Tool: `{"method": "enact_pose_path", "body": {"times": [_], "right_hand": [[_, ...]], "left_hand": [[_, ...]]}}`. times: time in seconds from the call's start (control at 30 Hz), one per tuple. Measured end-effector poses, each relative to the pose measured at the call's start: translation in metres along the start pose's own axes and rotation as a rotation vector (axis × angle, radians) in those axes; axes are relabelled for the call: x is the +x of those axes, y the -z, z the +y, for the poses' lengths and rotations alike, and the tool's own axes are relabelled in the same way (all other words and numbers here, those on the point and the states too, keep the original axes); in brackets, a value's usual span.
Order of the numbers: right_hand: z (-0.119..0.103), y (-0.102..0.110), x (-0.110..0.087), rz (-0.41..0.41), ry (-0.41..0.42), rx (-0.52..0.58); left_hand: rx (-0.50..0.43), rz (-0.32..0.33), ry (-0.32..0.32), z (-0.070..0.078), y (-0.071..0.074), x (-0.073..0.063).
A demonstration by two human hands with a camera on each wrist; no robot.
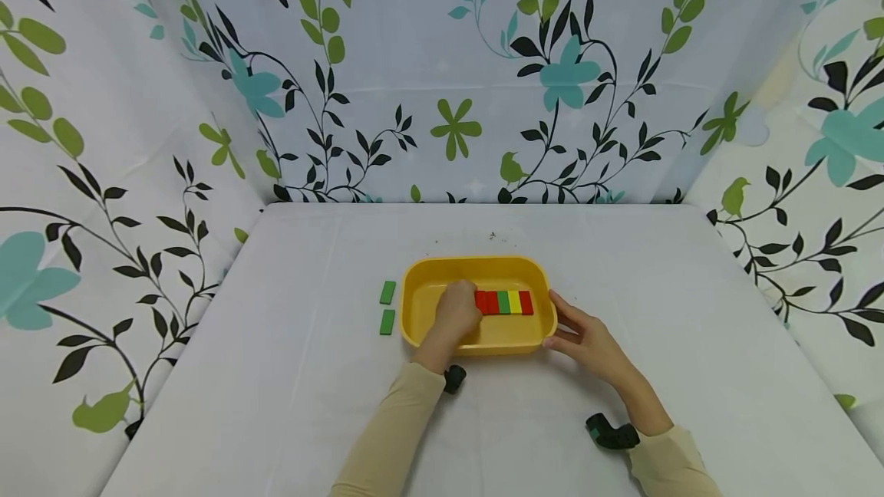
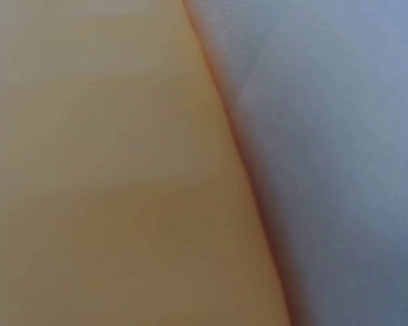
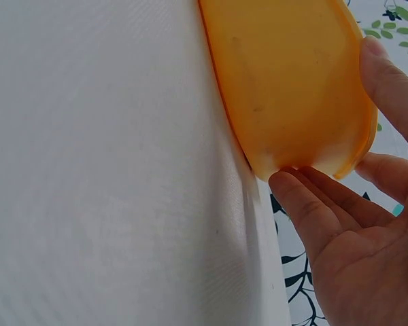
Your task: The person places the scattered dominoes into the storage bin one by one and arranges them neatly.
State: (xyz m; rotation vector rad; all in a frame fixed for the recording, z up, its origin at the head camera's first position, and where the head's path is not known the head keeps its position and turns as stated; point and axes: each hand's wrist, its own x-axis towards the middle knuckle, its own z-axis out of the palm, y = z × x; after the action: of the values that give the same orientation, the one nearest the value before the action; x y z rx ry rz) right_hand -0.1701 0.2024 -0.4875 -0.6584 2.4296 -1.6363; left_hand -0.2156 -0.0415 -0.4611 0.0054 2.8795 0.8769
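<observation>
A shallow yellow tray (image 1: 428,271) stands on the white table. Inside it, a row of small flat blocks (image 1: 504,303) in red, green and yellow lies edge to edge. My left hand (image 1: 457,309) reaches into the tray at the row's left end, against a partly covered red block (image 1: 479,301). Its fingertips are hidden from above, and whatever lies under them does not show. With my right hand (image 1: 587,340) I hold the tray's right end, fingers and thumb spread around the outer wall. The right wrist view shows these fingers (image 3: 313,210) against the orange-looking tray (image 3: 292,81).
Two green blocks (image 1: 388,292) lie on the table just left of the tray, one behind the other. Dark wrist cameras (image 1: 611,433) sit at both sleeves. Leaf-patterned cloth (image 1: 456,129) hangs behind the table. Mostly blurred sleeve (image 2: 109,163) fills the left wrist view.
</observation>
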Motion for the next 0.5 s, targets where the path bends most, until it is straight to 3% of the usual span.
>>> {"method": "enact_pose_path", "body": {"times": [0.5], "right_hand": [[0.0007, 0.0007, -0.0009, -0.005, 0.015, 0.017]], "left_hand": [[0.032, -0.055, 0.039, 0.0016, -0.0037, 0.0040]]}}
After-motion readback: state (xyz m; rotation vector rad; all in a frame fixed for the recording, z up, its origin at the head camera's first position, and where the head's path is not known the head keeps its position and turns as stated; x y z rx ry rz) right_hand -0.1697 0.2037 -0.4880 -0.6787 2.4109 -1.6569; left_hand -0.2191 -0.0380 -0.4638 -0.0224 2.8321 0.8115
